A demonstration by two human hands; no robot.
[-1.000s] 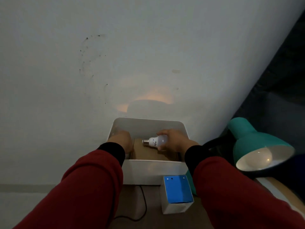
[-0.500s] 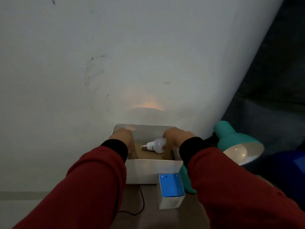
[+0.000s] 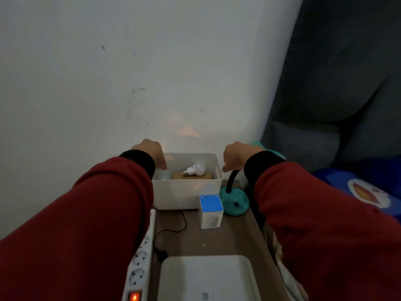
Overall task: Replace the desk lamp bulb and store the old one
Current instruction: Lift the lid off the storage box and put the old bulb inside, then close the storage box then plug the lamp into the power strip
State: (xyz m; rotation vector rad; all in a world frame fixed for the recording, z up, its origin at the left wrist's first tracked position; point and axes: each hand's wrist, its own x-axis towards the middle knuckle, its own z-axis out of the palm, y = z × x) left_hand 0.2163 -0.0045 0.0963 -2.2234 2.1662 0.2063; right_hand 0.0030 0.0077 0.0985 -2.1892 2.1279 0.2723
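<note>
A white bulb lies on its side on a piece of cardboard inside the white storage box, screw base pointing left. My left hand hovers at the box's left rim, fingers loosely curled downward and holding nothing. My right hand is just outside the box's right rim, empty, above the black neck of the teal desk lamp. The lamp's shade is mostly hidden behind my right wrist. A second pale round shape sits in the box's left corner.
A small white carton with a blue top stands in front of the box. A white lid lies near me. A power strip with a lit red switch runs along the left edge, and a black cable crosses the brown tabletop.
My right hand has let go of the bulb, which now rests on the cardboard, and has pulled out to the right of the box. The view has tilted down.
</note>
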